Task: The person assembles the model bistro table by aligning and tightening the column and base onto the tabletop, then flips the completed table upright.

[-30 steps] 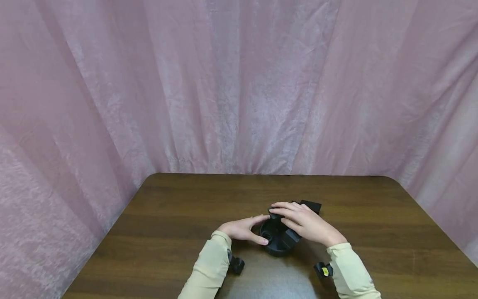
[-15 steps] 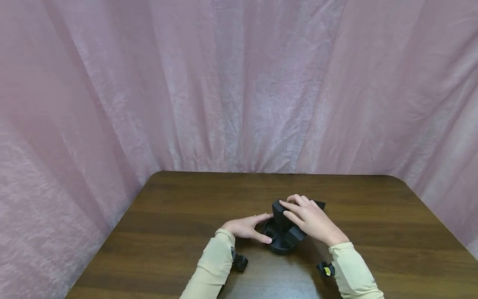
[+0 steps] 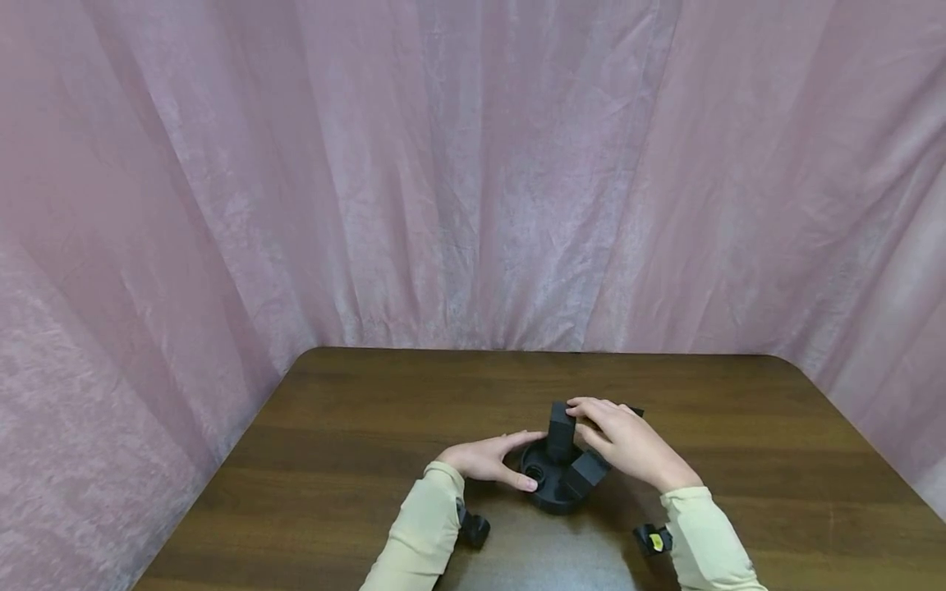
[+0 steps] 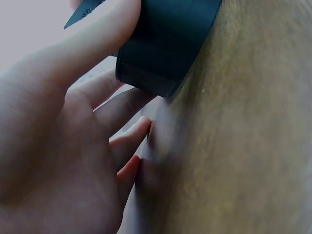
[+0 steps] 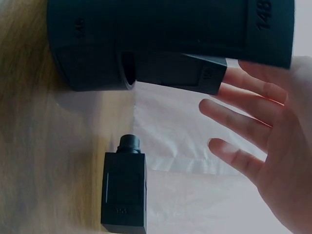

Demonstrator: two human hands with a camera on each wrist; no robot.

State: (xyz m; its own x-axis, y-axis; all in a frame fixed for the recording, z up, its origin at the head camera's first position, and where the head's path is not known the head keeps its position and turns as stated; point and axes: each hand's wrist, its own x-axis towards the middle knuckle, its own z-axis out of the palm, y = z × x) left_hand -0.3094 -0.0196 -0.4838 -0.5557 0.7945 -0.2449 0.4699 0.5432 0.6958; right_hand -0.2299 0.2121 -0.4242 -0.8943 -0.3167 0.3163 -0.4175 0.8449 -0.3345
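Observation:
A round black base (image 3: 556, 502) with an open socket sits on the table. Its near rim lies between thumb and fingers of my left hand (image 3: 484, 460), which grips it from the left; the left wrist view shows the base's side wall (image 4: 161, 58) beside the thumb. Two black rectangular blocks stand in the base: a rear one (image 3: 561, 431) and a front-right one (image 3: 587, 471), marked 148 in the right wrist view. My right hand (image 3: 624, 439) touches the rear block's upper right side with loosely extended fingers. The near block hides the right thumb in the right wrist view.
Another black block (image 5: 124, 192) with a round peg (image 5: 129, 143) lies on the table beyond the right hand, mostly hidden in the head view. The brown wooden table (image 3: 369, 427) ends at a pink curtain (image 3: 473, 180). Wrist cameras hang below both sleeves.
The right hand has shifted slightly right, and its fingers have moved from over the rear block to its side. That block now stands more upright and visible. The left hand stays on the base.

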